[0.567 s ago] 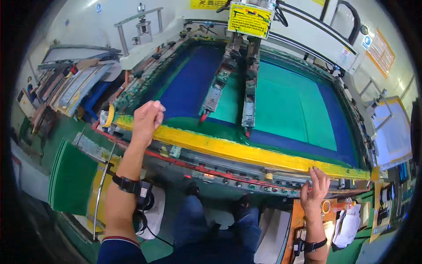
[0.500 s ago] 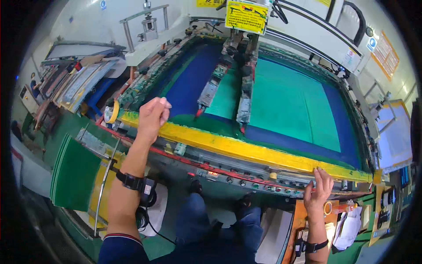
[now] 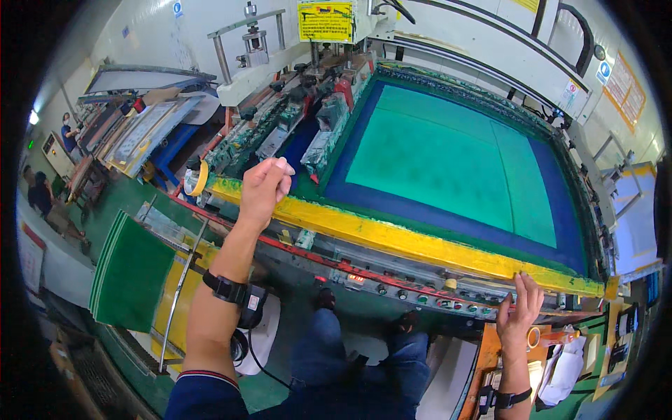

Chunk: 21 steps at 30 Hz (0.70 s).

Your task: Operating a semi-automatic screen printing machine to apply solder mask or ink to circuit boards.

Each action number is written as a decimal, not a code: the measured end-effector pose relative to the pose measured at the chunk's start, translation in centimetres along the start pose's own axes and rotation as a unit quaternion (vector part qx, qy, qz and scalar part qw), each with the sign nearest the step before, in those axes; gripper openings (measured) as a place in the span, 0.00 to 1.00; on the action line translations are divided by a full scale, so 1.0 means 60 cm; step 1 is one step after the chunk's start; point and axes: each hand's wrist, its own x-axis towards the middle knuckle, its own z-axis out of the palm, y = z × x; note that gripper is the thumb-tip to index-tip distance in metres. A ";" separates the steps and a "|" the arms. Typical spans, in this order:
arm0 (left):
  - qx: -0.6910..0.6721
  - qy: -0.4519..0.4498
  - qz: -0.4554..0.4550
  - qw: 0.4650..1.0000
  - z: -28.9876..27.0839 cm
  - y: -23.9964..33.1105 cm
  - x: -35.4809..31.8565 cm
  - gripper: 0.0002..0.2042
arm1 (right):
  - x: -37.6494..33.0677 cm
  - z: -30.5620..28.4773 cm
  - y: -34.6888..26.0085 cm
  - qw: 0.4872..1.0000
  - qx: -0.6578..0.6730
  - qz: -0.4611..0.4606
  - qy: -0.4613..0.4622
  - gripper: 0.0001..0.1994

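Note:
My left hand [image 3: 266, 189] is closed in a loose fist over the left part of the yellow frame bar [image 3: 392, 234]; nothing shows sticking out of it. At the bar's right end, my right hand [image 3: 521, 308] rests its fingertips on the edge, fingers stretched and thumb apart. Behind the bar lies a large screen-printing frame with blue mesh [image 3: 539, 182] and a bright green area [image 3: 427, 168]. Two ink-smeared squeegee arms [image 3: 327, 129] stand at the left side of the screen. A yellow tape roll [image 3: 199, 179] sits at the bar's left end.
Green sheets [image 3: 133, 273] are stacked at my left by a metal rail. Below the bar runs a control panel with buttons [image 3: 448, 304]. Papers and a bottle [image 3: 560, 337] lie on a wooden table at right. Other people [image 3: 68, 133] are at the far left.
The squeegee arms have moved left across the screen, uncovering more of the green area. The view has shifted slightly. Both hands keep their places at the bar.

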 end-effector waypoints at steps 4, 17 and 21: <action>0.012 0.007 -0.009 1.000 -0.005 0.001 0.000 0.13 | -0.001 0.001 -0.002 1.000 0.002 0.003 -0.001 0.23; -0.004 -0.008 0.005 1.000 0.002 0.002 -0.002 0.12 | -0.004 0.002 0.002 1.000 0.002 0.003 0.004 0.25; 0.009 0.003 0.004 1.000 0.002 0.003 0.000 0.12 | -0.001 -0.002 -0.001 1.000 0.007 0.003 0.007 0.24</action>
